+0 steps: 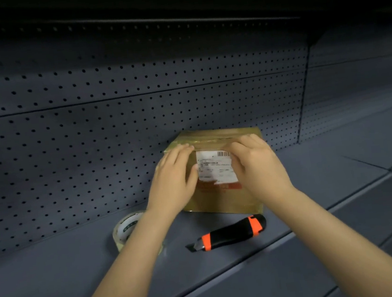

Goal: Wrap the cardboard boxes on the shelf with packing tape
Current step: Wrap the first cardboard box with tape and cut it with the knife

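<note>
The cardboard box sits on the grey metal shelf, close to the perforated back panel and a little right of the middle of the view. Its faces shine with a glossy, yellowish layer of packing tape. A white shipping label with a barcode at its upper edge is on the face turned toward the camera, and a red printed band shows just beneath it.

Both hands are laid on the box. The left grip is released: its fingers are straight and lie flat on the left part of the labelled face, with the tips reaching the upper left edge. The right grip is also released, clasping nothing. Its fingers are only lightly bent and press on the right part of the face, the tips resting by the label's top right corner near the barcode.

A roll of packing tape lies on the shelf to the left of the box, partly hidden behind the left forearm. A black and orange utility knife lies on the shelf just in front of the box, apart from it, its blade end pointing left
</note>
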Action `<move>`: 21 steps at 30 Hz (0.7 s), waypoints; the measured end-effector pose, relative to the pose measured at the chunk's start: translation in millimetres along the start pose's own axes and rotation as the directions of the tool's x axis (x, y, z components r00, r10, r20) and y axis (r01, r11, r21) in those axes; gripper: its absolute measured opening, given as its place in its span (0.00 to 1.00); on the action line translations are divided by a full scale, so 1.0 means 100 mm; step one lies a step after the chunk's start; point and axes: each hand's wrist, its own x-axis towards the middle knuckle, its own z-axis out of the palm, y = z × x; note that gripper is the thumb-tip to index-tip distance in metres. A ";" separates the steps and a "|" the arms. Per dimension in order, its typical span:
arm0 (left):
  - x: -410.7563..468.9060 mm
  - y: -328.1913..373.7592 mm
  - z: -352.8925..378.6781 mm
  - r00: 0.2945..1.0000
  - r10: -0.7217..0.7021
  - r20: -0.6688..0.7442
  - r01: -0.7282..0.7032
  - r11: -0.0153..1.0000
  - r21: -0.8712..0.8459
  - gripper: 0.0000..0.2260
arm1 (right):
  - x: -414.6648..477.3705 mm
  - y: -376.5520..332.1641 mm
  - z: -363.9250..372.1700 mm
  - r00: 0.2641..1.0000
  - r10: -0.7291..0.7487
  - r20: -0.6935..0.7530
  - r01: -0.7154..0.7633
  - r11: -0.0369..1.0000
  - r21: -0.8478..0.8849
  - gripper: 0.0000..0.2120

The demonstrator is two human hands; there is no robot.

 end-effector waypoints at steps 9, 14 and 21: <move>0.18 0.70 0.16 0.995 0.102 -0.023 -0.104 0.978 -0.183 0.11 | -0.10 0.70 -0.47 0.981 0.192 -0.008 -0.191 0.979 0.074 0.08; 0.28 0.96 0.41 0.997 0.073 -0.037 -0.077 0.986 -0.147 0.13 | -0.11 1.05 -0.42 0.980 0.182 0.081 -0.193 0.968 0.158 0.09; 0.30 1.17 0.62 0.989 -0.066 -0.129 0.059 0.997 -0.058 0.17 | 0.03 1.35 -0.18 0.941 -0.109 0.321 -0.037 0.908 0.418 0.21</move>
